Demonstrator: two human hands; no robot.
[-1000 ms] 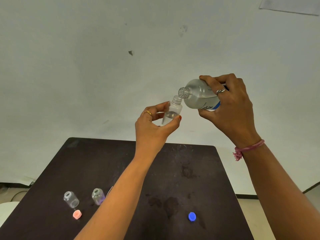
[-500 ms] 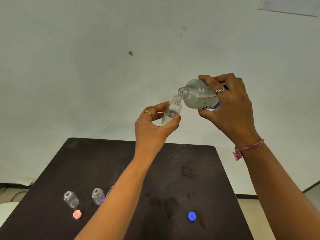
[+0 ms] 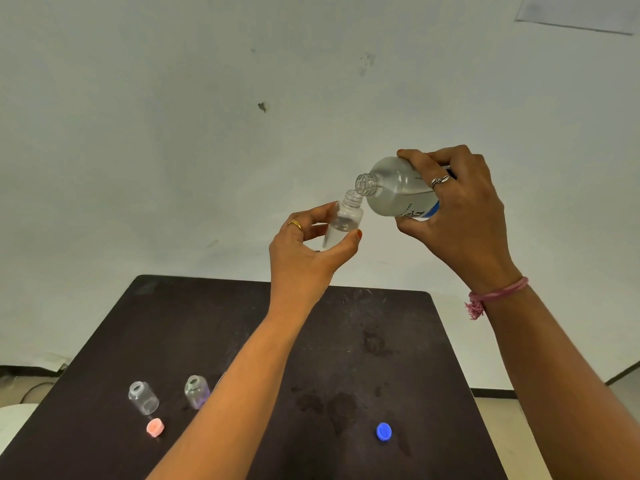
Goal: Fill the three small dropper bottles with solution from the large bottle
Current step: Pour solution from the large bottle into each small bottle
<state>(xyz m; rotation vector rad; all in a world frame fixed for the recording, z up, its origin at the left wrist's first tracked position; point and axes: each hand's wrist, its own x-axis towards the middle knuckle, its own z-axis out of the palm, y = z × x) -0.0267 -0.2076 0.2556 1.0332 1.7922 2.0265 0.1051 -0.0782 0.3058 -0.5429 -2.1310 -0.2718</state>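
Here, my left hand (image 3: 304,258) pinched one small dropper bottle (image 3: 343,221) between thumb and fingers, held nearly upright above the worktop (image 3: 398,358). My right hand (image 3: 460,220) gripped the large bottle (image 3: 398,192), tilted with its long axis leaning left and its mouth just above the small neck. Whether liquid was flowing I could not see. The two other small bottles (image 3: 143,398) stood uncapped near the left edge, one partly behind my forearm.

Above the table (image 3: 398,358), raised: left hand (image 3: 308,251) holds a small bottle (image 3: 343,221); right hand (image 3: 460,216) holds the large bottle (image 3: 398,190) tilted just right of it, mouth over mouth. On the table's near left, two small bottles (image 3: 143,398) (image 3: 196,391) side by side, a cap (image 3: 155,427) before the left one. Another cap (image 3: 383,432) near right, well apart.
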